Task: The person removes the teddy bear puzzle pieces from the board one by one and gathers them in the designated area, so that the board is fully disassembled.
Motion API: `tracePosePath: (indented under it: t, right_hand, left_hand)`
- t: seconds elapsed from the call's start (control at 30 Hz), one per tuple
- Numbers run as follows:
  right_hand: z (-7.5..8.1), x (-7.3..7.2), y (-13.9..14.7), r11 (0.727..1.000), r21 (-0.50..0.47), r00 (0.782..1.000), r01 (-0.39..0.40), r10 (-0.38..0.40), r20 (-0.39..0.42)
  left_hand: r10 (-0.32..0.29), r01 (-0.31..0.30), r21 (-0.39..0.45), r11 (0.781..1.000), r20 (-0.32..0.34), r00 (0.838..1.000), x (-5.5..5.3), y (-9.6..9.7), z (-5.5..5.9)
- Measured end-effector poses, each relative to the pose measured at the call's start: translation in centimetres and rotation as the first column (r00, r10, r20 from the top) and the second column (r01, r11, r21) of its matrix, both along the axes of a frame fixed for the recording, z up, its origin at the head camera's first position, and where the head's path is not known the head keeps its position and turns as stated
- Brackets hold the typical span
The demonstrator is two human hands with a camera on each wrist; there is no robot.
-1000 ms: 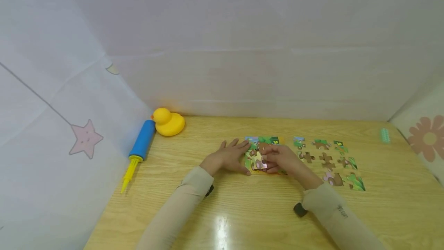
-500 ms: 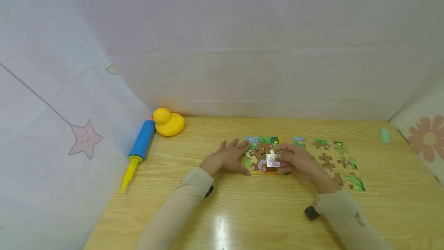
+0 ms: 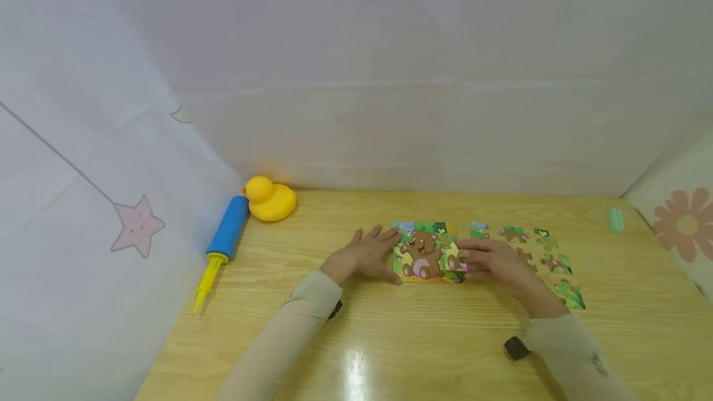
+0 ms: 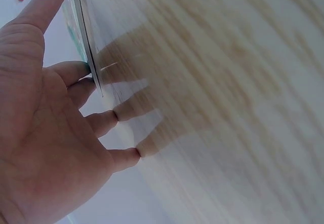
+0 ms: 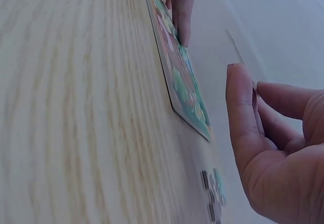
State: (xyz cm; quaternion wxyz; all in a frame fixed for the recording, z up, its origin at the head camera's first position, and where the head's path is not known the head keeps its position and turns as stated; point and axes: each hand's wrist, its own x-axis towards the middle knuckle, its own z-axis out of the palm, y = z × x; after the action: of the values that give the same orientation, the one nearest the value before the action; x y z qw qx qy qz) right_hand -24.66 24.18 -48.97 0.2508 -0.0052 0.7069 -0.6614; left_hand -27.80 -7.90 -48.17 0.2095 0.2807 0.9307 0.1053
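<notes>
A picture board showing a brown bear lies flat on the table. Fingers spread, my left hand rests at its left side; in the left wrist view the fingertips touch the tabletop and the board's edge. My right hand pinches a jigsaw puzzle piece between thumb and fingers over the board's right part. Seen edge-on in the right wrist view, that piece is a thin sliver held clear of the board. To the right lie several loose puzzle pieces, some of them hidden behind the right hand and forearm.
At the far left are a yellow rubber duck and a blue hand pump with a yellow nozzle. A small green bumpy object lies near the back right corner. Fabric walls border the table at left, back and right.
My right hand has moved right with the puzzle piece, from the middle of the board to its right part, uncovering the bear picture. The left hand stays in place.
</notes>
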Motion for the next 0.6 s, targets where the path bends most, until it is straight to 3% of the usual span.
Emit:
tracePosePath:
  t: [0.27,0.6]
  right_hand:
    - [0.0,1.1,2.3,0.999,0.039,0.999,-0.02,0.022,-0.046]
    - [-0.4,2.6,5.1,0.998,0.06,1.0,0.009,-0.008,-0.006]
  left_hand:
    - [0.005,-0.005,-0.017,1.0,0.0,1.0,0.1,0.1,0.1]
    - [0.016,-0.016,-0.019,1.0,0.014,1.0,-0.1,0.6,0.3]
